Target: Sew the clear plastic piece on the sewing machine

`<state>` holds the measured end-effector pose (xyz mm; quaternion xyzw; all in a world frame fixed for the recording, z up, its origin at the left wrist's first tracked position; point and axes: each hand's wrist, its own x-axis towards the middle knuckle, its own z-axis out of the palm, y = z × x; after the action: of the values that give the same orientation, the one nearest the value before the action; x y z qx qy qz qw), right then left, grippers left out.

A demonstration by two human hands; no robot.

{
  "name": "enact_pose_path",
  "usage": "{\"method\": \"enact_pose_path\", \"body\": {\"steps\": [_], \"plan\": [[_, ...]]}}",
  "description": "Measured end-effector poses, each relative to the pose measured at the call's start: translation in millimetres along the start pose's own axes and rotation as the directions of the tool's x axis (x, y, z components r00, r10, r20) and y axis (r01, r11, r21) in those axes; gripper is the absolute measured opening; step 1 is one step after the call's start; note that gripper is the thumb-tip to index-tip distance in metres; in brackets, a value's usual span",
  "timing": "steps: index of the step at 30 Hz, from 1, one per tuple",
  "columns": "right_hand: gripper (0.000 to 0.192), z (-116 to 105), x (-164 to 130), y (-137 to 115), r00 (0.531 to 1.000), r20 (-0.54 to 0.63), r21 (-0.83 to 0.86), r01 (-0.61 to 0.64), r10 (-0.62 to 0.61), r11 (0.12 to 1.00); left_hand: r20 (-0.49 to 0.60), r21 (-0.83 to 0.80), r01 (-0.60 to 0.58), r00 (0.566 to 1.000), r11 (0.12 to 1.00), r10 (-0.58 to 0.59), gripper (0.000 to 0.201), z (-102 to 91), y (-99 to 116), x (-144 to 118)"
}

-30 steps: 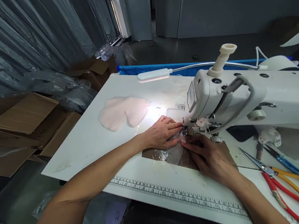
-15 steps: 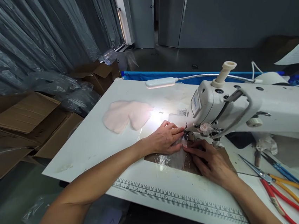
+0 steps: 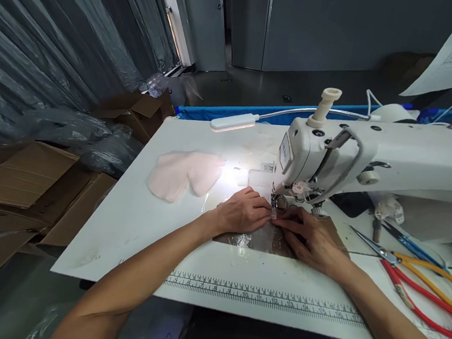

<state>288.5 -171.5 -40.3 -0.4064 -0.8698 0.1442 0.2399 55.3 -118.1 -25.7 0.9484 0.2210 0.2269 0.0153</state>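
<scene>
A white sewing machine (image 3: 371, 151) stands on a white table (image 3: 133, 224). Under its presser foot (image 3: 281, 201) lies a small pale fabric piece (image 3: 263, 237) on a shiny brown patch (image 3: 239, 239). My left hand (image 3: 241, 213) lies flat on the piece just left of the foot, fingertips close to the needle. My right hand (image 3: 311, 239) presses it down from the right, forefinger pointing at the foot. Both hands rest on the fabric; neither closes around anything.
Pink fabric pieces (image 3: 183, 173) lie at the table's left under a gooseneck lamp (image 3: 234, 122). Scissors with orange and red handles (image 3: 419, 273) lie at the right. A ruler strip (image 3: 261, 298) runs along the front edge. Cardboard boxes (image 3: 27, 193) stand on the floor to the left.
Both hands stay at the presser foot with fingertips drawing slightly closer together. The view has shifted a little; the fabric looks in the same place.
</scene>
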Motion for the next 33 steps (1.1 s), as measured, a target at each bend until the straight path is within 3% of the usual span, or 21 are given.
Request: {"method": "enact_pose_path", "body": {"steps": [6,17,24,28,33], "plan": [[0.033,0.3,0.1,-4.8,0.999,-0.034,0.019,-0.009,0.01,1.0,0.07,-0.041,-0.02,0.997,0.999,0.023,0.024,-12.2,-0.5,-3.3],[0.038,3.0,0.5,-6.7,0.998,-0.056,-0.014,-0.028,0.027,1.0,0.146,0.081,0.057,0.987,0.995,-0.069,0.035,-13.5,0.7,-0.2],[0.04,4.5,-0.4,-5.9,0.998,-0.05,-0.014,-0.047,0.046,0.999,0.135,0.167,0.09,0.984,0.982,-0.113,0.039,-11.1,-0.3,3.0],[0.038,-2.3,0.4,-8.3,0.993,-0.026,0.044,-0.115,0.116,0.992,0.115,0.168,0.086,0.988,0.982,-0.107,0.037,-9.8,-1.0,2.1],[0.03,-15.9,4.7,-6.1,0.952,-0.12,0.23,-0.25,0.282,0.941,-0.033,0.125,0.103,0.995,0.987,-0.099,0.036,-26.8,-14.0,3.7]]}}
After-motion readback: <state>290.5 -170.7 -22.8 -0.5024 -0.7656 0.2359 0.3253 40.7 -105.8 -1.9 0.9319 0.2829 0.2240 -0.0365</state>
